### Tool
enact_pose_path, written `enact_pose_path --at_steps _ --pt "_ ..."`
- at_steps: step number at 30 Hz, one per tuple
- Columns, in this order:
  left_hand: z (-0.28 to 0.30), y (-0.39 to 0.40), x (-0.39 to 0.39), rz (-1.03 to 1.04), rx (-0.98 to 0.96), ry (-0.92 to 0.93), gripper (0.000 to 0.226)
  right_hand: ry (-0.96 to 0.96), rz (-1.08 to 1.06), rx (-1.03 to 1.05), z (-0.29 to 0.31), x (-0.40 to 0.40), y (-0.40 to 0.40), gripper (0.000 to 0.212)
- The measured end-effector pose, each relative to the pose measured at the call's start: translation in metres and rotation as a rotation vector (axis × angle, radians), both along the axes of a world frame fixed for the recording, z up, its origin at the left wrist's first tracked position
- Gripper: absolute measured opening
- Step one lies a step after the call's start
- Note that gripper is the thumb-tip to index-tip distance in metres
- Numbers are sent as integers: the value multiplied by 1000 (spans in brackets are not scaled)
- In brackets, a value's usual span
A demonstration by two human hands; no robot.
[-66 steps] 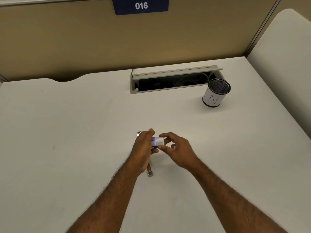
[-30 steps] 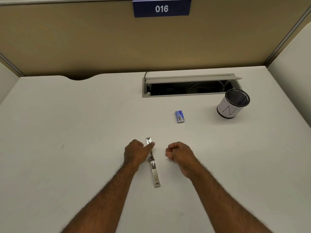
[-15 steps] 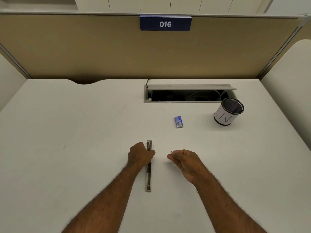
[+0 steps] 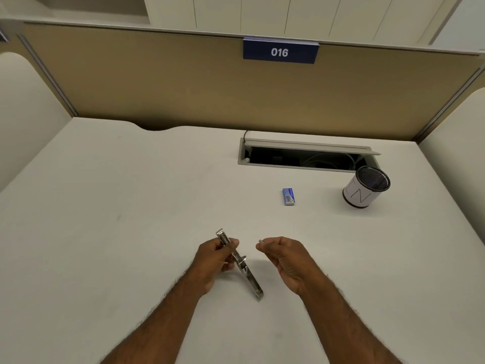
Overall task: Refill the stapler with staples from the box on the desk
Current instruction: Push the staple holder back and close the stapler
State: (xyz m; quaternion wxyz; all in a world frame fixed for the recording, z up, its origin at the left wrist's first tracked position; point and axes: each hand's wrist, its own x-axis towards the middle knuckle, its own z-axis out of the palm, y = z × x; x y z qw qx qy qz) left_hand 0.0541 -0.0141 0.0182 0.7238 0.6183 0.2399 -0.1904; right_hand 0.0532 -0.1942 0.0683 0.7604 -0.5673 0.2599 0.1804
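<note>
1. While the left hand (image 4: 214, 258) is gripping the stapler (image 4: 240, 262) near its far end, fingers curled round the metal body, the tool is lying open and slanted, its near end pointing down towards the table (image 4: 105, 232) between the two wrists.
2. Just to the right of it, the right hand (image 4: 284, 256) is pinching a small pale strip of staples (image 4: 260, 241) between thumb and fingertips, the other fingers curled in; the strip is hanging apart from the stapler, not yet touching it.
3. To my eye, the loading step is what is coming, and it is asking for the channel to be facing up and held level, so the left hand is probably needing to roll the stapler a little.
4. Bringing the strip in legs-down and parallel to the channel is looking like the safe way; I cannot tell from where I stand which way the legs are pointing.
5. A light pinch is mattering here, since a strip like that could be snapping apart.
6. Well beyond the right hand, the blue staple box (image 4: 288, 197) is lying flat, with a mesh pen cup (image 4: 364, 187) off to its right.
</note>
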Motion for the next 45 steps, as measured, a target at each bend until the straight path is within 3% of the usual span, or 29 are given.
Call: enact_pose_path --at_steps 5,11,14,23,45 --pt "7 0 -9 -64 -48 26 25 -202 92 -411 14 -12 29 8" --pt "24 -4 -14 18 -239 60 52 -351 147 -641 10 -31 62 14" --pt "31 -5 -18 39 -299 54 61 -364 156 -683 10 -33 67 13" --pt "33 -7 -24 61 -388 -16 59 -349 145 -791 6 -35 72 19" --pt "30 -5 -24 -25 -336 10 65 -223 267 -785 12 -30 58 11"
